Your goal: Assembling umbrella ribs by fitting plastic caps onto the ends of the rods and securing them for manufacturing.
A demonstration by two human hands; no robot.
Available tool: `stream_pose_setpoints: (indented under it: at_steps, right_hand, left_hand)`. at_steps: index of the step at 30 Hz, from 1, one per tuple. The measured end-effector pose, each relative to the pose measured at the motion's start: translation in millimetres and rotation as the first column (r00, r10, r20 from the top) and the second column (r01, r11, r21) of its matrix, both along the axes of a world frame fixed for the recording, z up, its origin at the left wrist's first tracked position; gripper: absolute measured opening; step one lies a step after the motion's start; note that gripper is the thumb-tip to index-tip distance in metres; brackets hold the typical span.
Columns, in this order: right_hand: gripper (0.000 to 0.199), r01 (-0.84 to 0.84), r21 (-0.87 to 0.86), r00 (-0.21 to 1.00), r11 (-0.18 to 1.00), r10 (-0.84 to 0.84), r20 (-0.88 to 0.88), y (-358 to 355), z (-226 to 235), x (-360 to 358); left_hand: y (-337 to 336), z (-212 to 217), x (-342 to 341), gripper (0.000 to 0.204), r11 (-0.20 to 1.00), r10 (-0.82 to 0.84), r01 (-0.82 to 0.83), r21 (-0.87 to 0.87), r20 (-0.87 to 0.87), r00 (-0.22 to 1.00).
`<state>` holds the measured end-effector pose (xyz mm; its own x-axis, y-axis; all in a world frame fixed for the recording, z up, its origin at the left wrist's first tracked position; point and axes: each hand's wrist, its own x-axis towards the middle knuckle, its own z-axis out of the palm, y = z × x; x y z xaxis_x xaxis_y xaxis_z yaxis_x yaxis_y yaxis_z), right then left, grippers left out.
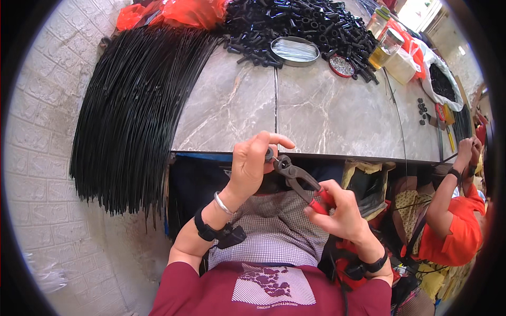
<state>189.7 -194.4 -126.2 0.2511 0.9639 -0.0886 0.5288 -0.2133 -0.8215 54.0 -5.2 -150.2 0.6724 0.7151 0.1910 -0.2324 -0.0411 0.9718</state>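
Note:
My left hand (252,160) pinches a small black cap piece (269,154) between thumb and fingers, just below the table's front edge. My right hand (340,208) grips the red handles of dark metal pincers (296,178). The pincer jaws close on the small piece at my left fingertips. Both hands hover over my lap, above a checked cloth.
A grey marble table (327,113) carries a pile of black tubular parts (300,26), a round metal lid (295,50), glass jars (387,45) and a hanging bundle of black wires (132,110). A person in orange (448,226) works at the right.

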Motion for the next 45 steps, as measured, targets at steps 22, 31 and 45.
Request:
stream_pose_setpoints:
  at_steps: [22, 31, 45]
  right_hand:
    - [0.043, -0.07, 0.081, 0.998, 0.994, 0.07, -0.004, -1, 15, 10]
    - [0.045, 0.05, 0.122, 0.946, 0.991, -0.086, 0.312, -8, 6, 1]
    - [0.05, -0.269, -0.003, -0.141, 0.963, -0.043, -0.989, -25, -24, -17]
  left_hand:
    - [-1, -4, 3, 0.056, 0.995, 0.032, -0.034, -0.092, -0.024, 0.999]
    - [-1, -13, 3, 0.054, 0.996, 0.049, -0.045, -0.073, 0.044, 0.998]
    - [2, -16, -6, 0.08, 0.983, -0.18, 0.183, -0.019, 0.125, 0.976]
